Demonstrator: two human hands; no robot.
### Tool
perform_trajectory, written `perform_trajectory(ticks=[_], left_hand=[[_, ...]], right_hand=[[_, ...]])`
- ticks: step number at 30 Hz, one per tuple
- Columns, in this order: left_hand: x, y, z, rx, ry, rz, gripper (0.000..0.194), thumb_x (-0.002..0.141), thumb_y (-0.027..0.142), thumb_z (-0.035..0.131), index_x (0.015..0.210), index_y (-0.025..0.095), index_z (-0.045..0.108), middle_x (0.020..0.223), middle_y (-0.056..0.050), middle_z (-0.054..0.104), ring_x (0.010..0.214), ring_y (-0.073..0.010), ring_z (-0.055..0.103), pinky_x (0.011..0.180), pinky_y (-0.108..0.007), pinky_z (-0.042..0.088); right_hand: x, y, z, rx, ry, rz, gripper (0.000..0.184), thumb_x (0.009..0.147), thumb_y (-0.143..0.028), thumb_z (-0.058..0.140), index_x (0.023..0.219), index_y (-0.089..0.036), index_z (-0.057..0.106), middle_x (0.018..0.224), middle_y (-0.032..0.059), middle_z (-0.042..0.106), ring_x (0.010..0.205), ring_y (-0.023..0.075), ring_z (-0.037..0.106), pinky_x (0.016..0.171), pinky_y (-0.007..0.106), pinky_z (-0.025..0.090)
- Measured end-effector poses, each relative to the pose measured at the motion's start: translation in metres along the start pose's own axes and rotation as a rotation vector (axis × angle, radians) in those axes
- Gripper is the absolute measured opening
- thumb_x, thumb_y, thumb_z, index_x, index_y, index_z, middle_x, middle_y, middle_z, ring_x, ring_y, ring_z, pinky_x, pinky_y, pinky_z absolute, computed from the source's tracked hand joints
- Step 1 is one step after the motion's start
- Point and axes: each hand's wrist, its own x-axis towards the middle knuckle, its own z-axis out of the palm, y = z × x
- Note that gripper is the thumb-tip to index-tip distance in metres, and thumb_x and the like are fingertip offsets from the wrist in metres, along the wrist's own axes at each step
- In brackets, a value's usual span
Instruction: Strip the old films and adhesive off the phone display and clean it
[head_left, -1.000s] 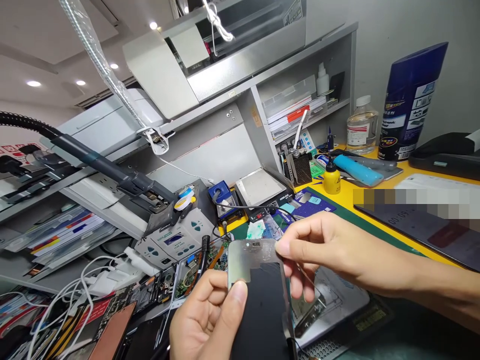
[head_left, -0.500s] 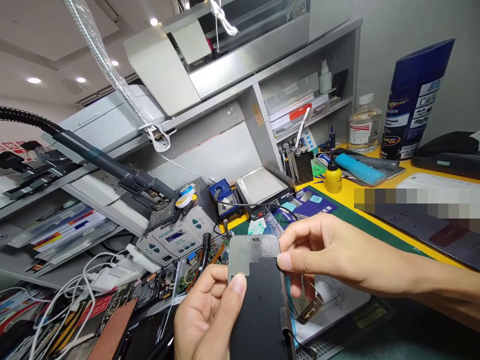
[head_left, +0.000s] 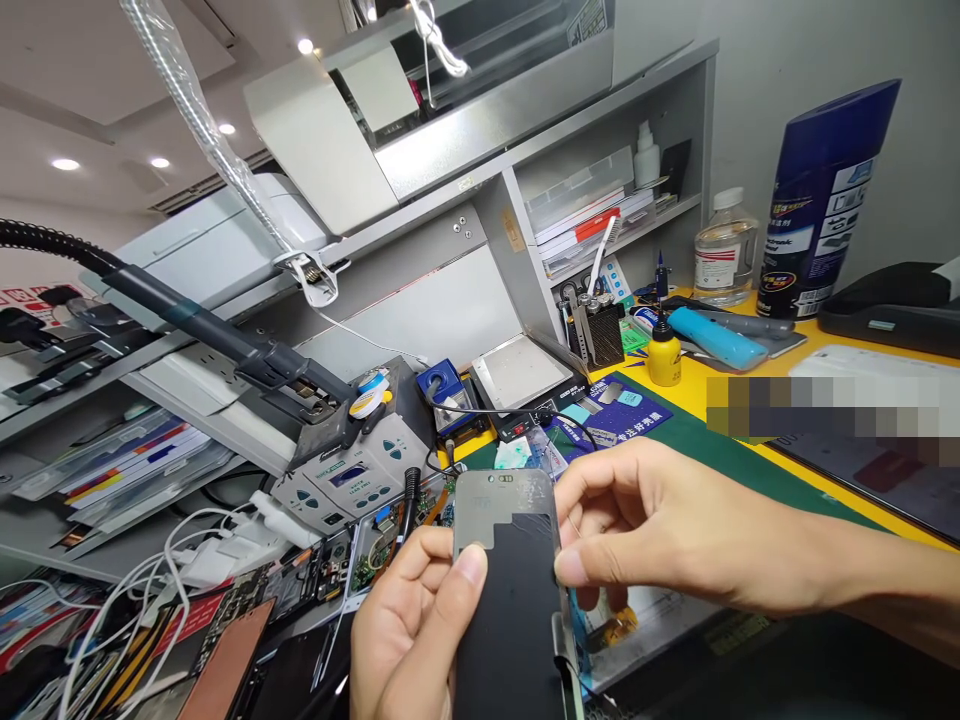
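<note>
A phone screen (head_left: 510, 600) is held upright in front of me at the lower middle, its grey and black back side toward me. A black film with a stepped top edge covers most of it; small cutouts show near its top. My left hand (head_left: 420, 630) is closed round its left side, thumb lying on the black film. My right hand (head_left: 637, 530) is closed in a pinch at its right edge, thumb tip against the rim. A dark flex cable (head_left: 562, 645) curls at the lower right edge. Behind my right fingers, a metal plate (head_left: 660, 625) is partly hidden.
A soldering station (head_left: 367, 470) and hot plate (head_left: 525, 370) stand behind. White cables (head_left: 172, 560) and phone parts crowd the left. On the right are a yellow bottle (head_left: 664, 355), a clear bottle (head_left: 724, 260), a blue spray can (head_left: 817, 210) and a phone (head_left: 877, 480). The green mat (head_left: 720, 470) lies beneath.
My right thumb has slid a little down the phone screen's right edge. The screen has tilted slightly, and its grey top part looks lighter. My left hand keeps its hold.
</note>
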Motion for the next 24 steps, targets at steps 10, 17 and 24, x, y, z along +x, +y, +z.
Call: perform_trajectory(ticks=[10, 17, 24], left_hand=[[0.0044, 0.0002, 0.0012, -0.032, -0.054, -0.021, 0.031, 0.065, 0.034, 0.09, 0.072, 0.016, 0.066, 0.062, 0.0, 0.068, 0.051, -0.0115, 0.061, 0.053, -0.019, 0.048], [0.0033, -0.0003, 0.0022, -0.015, -0.076, -0.049, 0.029, 0.07, 0.036, 0.087, 0.077, 0.016, 0.067, 0.067, -0.002, 0.071, 0.055, -0.0137, 0.065, 0.055, -0.021, 0.05], [-0.0003, -0.0005, 0.0065, -0.027, -0.065, -0.043, 0.026, 0.074, 0.034, 0.084, 0.079, 0.016, 0.065, 0.069, -0.002, 0.07, 0.051, -0.0134, 0.062, 0.056, -0.024, 0.049]], right_hand=[[0.0018, -0.0026, -0.0023, 0.05, 0.018, -0.067, 0.029, 0.082, -0.041, 0.078, 0.079, -0.015, 0.067, 0.068, 0.0018, 0.071, 0.064, 0.0145, 0.067, 0.061, 0.023, 0.052], [0.0031, -0.004, -0.002, -0.003, 0.036, -0.078, 0.032, 0.084, -0.045, 0.076, 0.077, -0.014, 0.067, 0.072, 0.0021, 0.071, 0.065, 0.0149, 0.069, 0.059, 0.022, 0.05], [0.0034, -0.0023, -0.0029, 0.006, 0.034, -0.054, 0.035, 0.085, -0.047, 0.073, 0.078, -0.014, 0.066, 0.071, 0.0029, 0.069, 0.065, 0.0156, 0.067, 0.061, 0.025, 0.052]])
